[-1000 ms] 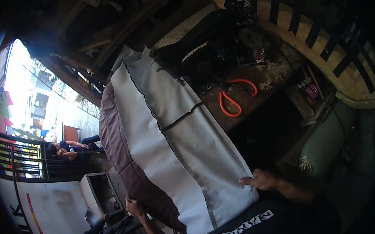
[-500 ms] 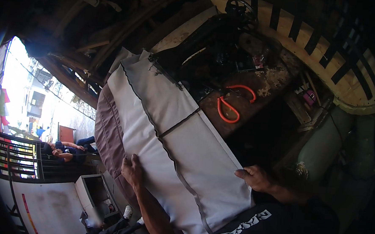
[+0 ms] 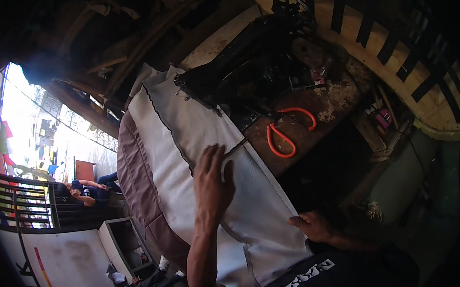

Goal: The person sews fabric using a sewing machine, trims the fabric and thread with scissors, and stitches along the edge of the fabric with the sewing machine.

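A large piece of whitish fabric [image 3: 268, 213] with dark seam lines stretches from the sewing machine [image 3: 234, 60] down to my lap. My left hand [image 3: 212, 176] lies flat over its middle, fingers stretched out and covering part of the long dark seam. Along the right edge, my right hand [image 3: 314, 226] grips the fabric between thumb and fingers; the fingers beneath are hidden. A mauve panel [image 3: 140, 175] with stitched lines runs along the fabric's left side. The machine's needle area is too dark to make out.
Scissors with orange handles [image 3: 281, 141] lie on the worn machine table [image 3: 336, 97], right of the fabric. The machine's handwheel [image 3: 294, 12] is at the far end. A dark gap borders the table's near side. At left, another person [image 3: 84, 190] sits beyond a slatted railing [image 3: 21, 200].
My left hand has left the fabric's left side and moved right, onto its middle, with the fingers now extended. My right hand keeps its hold on the right edge.
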Demonstrator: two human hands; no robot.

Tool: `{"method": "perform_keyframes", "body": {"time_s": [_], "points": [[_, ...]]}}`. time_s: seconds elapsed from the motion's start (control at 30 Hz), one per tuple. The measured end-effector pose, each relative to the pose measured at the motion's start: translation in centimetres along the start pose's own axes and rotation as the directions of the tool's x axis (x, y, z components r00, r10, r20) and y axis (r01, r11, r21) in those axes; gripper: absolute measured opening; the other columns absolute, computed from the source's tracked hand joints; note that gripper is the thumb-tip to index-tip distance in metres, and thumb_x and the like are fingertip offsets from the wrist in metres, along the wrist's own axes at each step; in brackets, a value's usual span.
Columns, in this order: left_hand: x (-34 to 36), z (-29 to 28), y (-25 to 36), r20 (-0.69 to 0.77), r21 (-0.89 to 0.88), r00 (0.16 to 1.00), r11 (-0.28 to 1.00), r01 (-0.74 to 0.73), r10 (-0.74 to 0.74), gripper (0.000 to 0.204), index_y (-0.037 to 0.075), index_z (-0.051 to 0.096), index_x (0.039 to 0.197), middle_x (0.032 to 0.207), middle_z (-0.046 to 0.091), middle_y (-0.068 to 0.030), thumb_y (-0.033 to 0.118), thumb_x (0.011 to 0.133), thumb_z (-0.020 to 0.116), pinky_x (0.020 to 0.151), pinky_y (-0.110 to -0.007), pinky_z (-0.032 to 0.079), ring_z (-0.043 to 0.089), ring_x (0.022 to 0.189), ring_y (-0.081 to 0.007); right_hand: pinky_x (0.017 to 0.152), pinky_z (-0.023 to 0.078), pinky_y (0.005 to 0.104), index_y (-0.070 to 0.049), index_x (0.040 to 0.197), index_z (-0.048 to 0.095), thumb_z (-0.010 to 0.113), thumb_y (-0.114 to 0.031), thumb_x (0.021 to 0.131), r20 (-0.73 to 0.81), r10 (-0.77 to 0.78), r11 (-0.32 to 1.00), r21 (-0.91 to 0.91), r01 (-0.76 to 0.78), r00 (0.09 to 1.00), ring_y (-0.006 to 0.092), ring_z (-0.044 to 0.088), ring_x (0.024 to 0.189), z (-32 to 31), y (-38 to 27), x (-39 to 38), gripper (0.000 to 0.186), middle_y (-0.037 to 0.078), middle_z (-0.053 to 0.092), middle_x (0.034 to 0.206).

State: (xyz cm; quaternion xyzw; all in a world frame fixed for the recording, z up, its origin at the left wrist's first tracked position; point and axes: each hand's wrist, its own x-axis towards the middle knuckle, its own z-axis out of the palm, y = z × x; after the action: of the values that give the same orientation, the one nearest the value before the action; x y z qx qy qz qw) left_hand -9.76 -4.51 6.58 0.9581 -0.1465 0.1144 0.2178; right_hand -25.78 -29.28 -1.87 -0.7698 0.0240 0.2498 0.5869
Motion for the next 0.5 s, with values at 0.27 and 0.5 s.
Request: {"method": "perform_keyframes", "body": {"time_s": [0.27,0.5], "points": [[-0.3,3.4,-2.5,0.308,0.101,0.938,0.975,-0.196,0.157,0.053,0.012,0.055,0.15,0.157,0.05,-0.0116,0.03,0.1,0.062,0.122,-0.056,0.029,0.039,0.15,-0.0356,0.054,0.045,0.0391,-0.001,0.075,0.067,0.067,-0.045,0.101,0.086,-0.002,0.988,-0.151,0.015,0.996,0.0164,0.054,0.05,-1.3,0.5,0.7,0.051,0.015,0.052,0.056],[-0.3,2.8,-2.4,0.31,0.091,0.942,0.982,-0.165,0.129,0.052,0.013,0.053,0.152,0.16,0.047,-0.0115,0.028,0.102,0.058,0.125,-0.056,0.021,0.037,0.152,-0.0355,0.081,0.056,0.0411,-0.008,0.113,0.071,0.077,-0.028,0.09,-0.082,-0.758,0.501,-0.709,0.497,0.648,0.0303,0.07,0.096,-6.3,-13.2,9.8,0.031,0.012,0.071,0.098]]}}
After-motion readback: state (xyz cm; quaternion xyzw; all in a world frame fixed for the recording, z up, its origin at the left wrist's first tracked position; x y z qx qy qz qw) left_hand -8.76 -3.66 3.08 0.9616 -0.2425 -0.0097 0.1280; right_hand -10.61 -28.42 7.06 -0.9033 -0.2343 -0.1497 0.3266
